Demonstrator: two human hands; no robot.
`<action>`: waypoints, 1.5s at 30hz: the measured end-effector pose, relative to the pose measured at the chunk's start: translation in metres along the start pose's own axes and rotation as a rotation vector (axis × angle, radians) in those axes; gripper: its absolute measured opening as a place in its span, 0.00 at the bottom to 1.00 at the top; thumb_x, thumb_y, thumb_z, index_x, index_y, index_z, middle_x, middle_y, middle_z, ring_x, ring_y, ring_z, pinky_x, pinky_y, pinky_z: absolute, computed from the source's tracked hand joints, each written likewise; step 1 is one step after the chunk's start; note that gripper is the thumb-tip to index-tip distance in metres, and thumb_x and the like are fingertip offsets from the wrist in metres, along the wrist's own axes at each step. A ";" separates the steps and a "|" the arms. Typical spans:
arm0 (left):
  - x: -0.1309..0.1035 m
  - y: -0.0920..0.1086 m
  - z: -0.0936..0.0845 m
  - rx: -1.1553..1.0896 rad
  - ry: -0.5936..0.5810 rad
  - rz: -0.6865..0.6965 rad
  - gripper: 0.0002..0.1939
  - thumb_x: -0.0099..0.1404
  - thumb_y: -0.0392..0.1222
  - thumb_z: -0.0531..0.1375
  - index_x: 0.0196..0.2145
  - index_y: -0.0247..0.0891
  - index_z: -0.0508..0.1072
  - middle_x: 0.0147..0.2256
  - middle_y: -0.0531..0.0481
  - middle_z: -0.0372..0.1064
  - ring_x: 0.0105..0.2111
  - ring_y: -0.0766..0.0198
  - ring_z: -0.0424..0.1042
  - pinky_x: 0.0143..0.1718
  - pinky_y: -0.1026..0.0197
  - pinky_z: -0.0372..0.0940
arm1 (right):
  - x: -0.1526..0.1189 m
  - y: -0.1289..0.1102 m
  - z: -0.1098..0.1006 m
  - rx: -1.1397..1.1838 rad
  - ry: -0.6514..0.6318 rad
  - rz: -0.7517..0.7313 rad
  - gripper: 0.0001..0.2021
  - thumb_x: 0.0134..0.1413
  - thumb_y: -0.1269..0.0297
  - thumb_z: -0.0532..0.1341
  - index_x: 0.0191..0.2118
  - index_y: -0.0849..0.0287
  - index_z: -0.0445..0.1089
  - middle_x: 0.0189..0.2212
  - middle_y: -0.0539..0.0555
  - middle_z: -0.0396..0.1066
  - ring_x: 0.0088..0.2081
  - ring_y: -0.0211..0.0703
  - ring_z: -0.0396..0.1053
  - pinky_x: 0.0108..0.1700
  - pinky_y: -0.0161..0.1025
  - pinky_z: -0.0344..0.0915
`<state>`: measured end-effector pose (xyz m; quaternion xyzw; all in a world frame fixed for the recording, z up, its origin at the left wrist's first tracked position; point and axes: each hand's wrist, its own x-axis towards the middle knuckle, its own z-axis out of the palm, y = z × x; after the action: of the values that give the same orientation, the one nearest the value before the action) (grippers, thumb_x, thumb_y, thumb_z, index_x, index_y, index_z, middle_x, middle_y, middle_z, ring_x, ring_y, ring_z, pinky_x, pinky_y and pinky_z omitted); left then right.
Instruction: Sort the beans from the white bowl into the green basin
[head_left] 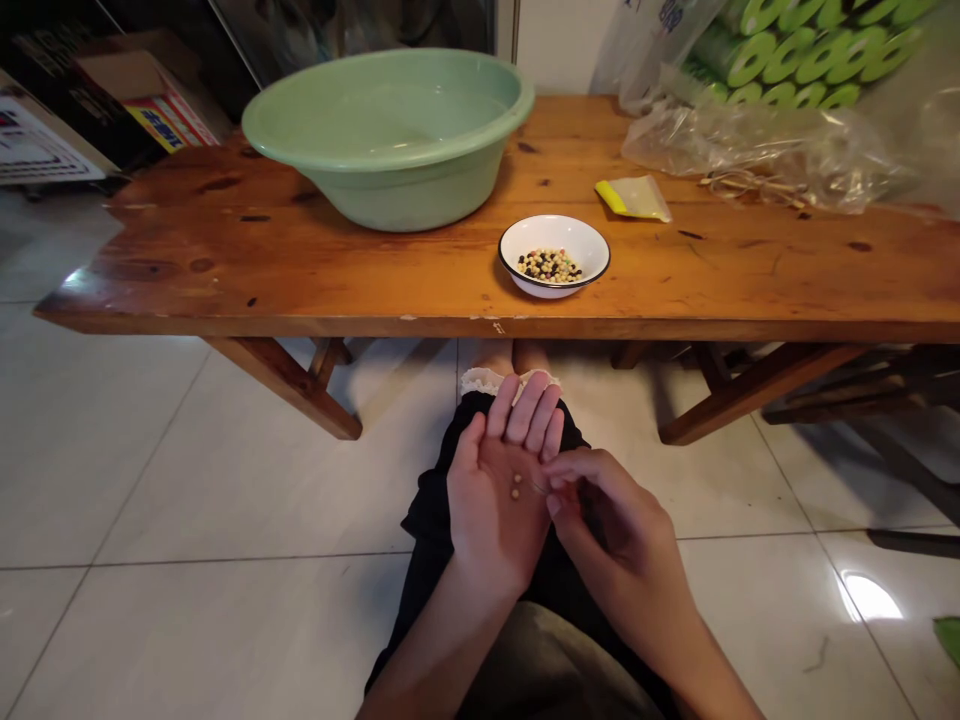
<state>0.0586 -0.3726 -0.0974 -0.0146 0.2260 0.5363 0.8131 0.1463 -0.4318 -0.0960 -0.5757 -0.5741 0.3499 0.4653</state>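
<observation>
Floor: pale tiles, beneath everything.
Table: a wooden table crosses the far part of the scene, beyond the person's knees.
Bag: clear plastic lies at the table's far right, with green rolls behind it.
Basin: the light green basin stands upright, left of centre on the table.
Left hand: the person's left hand is palm up, fingers extended and slightly cupped.
Right hand: the right hand is just to its right, thumb and forefinger brought together on a fine strand over the left palm.
Bowl: the white bowl with a dark rim sits at the table's near edge, holding mixed beads.
Packet: a yellow-ended packet lies flat, right of and beyond the bowl.
Palm beads: small pale beads rest in the left palm.
Strand: the fine strand is too thin to identify.
</observation>
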 end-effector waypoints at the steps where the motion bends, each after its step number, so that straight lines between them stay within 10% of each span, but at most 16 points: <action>1: 0.000 0.000 0.000 -0.011 0.003 -0.009 0.21 0.70 0.43 0.44 0.47 0.38 0.74 0.50 0.48 0.74 0.52 0.65 0.70 0.58 0.60 0.60 | 0.000 -0.001 -0.001 0.010 0.001 -0.005 0.11 0.56 0.76 0.55 0.40 0.52 0.64 0.31 0.47 0.65 0.32 0.35 0.63 0.34 0.34 0.63; 34: 0.001 -0.004 -0.013 0.107 -0.025 0.052 0.21 0.71 0.45 0.44 0.47 0.37 0.73 0.49 0.47 0.74 0.52 0.63 0.70 0.58 0.61 0.60 | 0.003 0.003 0.004 -0.331 -0.050 -0.149 0.10 0.57 0.78 0.53 0.38 0.56 0.67 0.32 0.51 0.71 0.34 0.40 0.64 0.36 0.40 0.62; 39: 0.002 -0.003 -0.017 0.071 -0.020 0.048 0.20 0.70 0.45 0.46 0.47 0.37 0.73 0.48 0.47 0.74 0.51 0.64 0.71 0.54 0.62 0.63 | 0.002 0.016 0.010 0.016 0.072 -0.025 0.07 0.56 0.73 0.60 0.36 0.53 0.71 0.32 0.48 0.73 0.36 0.36 0.68 0.40 0.36 0.65; 45: 0.001 0.004 -0.016 0.000 0.032 0.003 0.21 0.71 0.43 0.44 0.46 0.38 0.74 0.46 0.48 0.75 0.49 0.64 0.72 0.54 0.61 0.63 | 0.009 0.028 0.009 1.018 0.246 0.357 0.10 0.46 0.67 0.69 0.37 0.53 0.75 0.28 0.46 0.74 0.29 0.29 0.70 0.37 0.27 0.69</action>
<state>0.0500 -0.3745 -0.1119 -0.0228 0.2391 0.5370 0.8087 0.1480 -0.4194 -0.1244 -0.4032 -0.1673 0.5867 0.6821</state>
